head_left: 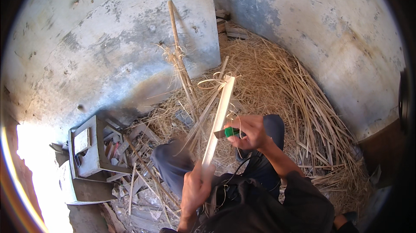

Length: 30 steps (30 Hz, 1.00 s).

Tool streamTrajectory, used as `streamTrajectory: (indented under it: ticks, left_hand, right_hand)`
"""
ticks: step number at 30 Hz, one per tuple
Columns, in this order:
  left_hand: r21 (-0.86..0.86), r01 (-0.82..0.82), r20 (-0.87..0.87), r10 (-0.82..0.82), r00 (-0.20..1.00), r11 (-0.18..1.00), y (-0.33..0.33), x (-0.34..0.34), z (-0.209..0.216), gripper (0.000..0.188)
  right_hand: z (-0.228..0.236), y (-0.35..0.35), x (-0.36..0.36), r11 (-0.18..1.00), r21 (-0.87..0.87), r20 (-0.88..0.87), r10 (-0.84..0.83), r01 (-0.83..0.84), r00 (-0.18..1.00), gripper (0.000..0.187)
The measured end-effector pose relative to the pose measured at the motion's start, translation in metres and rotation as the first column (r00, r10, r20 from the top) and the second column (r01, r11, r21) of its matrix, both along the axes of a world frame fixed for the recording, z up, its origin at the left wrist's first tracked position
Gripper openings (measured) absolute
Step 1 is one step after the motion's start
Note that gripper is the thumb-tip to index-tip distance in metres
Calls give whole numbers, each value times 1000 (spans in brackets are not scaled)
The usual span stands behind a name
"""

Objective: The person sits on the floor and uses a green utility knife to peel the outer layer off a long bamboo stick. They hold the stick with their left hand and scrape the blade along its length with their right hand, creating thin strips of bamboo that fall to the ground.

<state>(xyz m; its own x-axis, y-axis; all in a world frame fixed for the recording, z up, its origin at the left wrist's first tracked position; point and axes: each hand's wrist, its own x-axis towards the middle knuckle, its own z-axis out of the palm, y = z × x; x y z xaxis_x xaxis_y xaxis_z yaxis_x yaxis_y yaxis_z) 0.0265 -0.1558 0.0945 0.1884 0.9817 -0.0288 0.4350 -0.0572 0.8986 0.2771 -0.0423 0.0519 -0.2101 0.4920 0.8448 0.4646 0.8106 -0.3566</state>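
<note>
A long pale strip of split bamboo or wood (pixel 221 108) slants up and away from my lap, with thin curled shavings (pixel 211 83) at its far end. Closed round the near end of this strip is my left hand (pixel 196 186), slightly blurred. My right hand (pixel 251 132) grips a green-handled knife (pixel 232 131). The short, broad blade lies against the strip's right edge, around the middle of its length. Between my bent knees, the strip's near end is partly covered by my left fingers.
Bundled poles (pixel 180 59) lean on the worn wall (pixel 108 38) ahead. Straw-like shavings and long thin strips (pixel 312 107) pile up at the right. An overturned wooden stool or frame (pixel 93 168) stands at the left among scraps.
</note>
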Motion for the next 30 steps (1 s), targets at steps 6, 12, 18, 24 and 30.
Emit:
streamTrajectory:
  ticks: [6, 12, 18, 24, 30]
  left_hand:
    - [-77, 25, 17, -24, 1000, 997, 0, 1, 7, 21]
    - [-156, 24, -13, -26, 1000, 987, -16, 0, 5, 25]
    - [-243, 220, 4, -226, 974, 945, -37, -5, 0, 29]
    - [-54, -103, -115, 97, 989, 993, -18, -19, -22, 31]
    - [36, -175, -121, 178, 977, 984, 0, -17, -25, 34]
  right_hand:
    - [20, 3, 9, 1000, 13, 130, -25, 24, 991, 29]
    - [10, 28, 34, 985, 14, 5, -174, 173, 985, 44]
    - [18, 63, 83, 899, -159, -162, -432, 409, 887, 39]
    - [42, 45, 87, 565, -616, 365, -413, 549, 834, 45]
    - [18, 42, 79, 641, -608, 526, -116, 468, 842, 48]
